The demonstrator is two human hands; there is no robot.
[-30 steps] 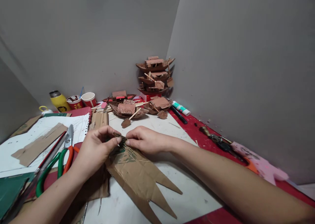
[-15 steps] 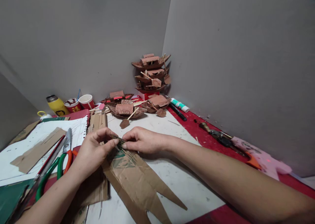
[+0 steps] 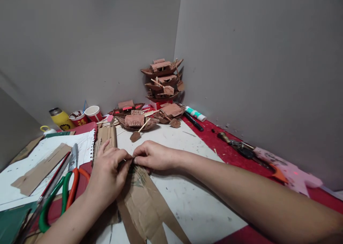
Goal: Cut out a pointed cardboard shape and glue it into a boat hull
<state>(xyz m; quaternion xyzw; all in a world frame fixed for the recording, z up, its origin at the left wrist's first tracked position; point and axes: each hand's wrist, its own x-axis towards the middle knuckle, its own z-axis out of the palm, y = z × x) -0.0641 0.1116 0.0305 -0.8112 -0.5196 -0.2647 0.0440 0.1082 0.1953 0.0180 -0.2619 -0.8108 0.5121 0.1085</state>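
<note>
Both hands meet at the far end of a brown cardboard cutout (image 3: 146,204) with green print and pointed prongs at its near end. My left hand (image 3: 109,170) pinches the far edge between thumb and index finger, its other fingers partly lifted. Right beside it, my right hand (image 3: 155,155) grips the same edge, fingers curled; its fingertips touch the left ones. The cutout's far edge is mostly hidden by the fingers. Beyond the hands sits a small cardboard boat (image 3: 135,121) with a paddle (image 3: 135,136) leaning on it.
Green and orange scissors (image 3: 64,190) lie at left beside a cardboard strip (image 3: 41,169). Stacked model boats (image 3: 162,79) stand in the corner. Paper cups (image 3: 93,114) and a yellow bottle (image 3: 61,119) are back left. A black marker (image 3: 194,121) and glue tube (image 3: 195,113) lie right.
My left hand has turned and raised a finger, its pinch moving right against the right fingertips. The cutout's near end has shifted slightly down and left.
</note>
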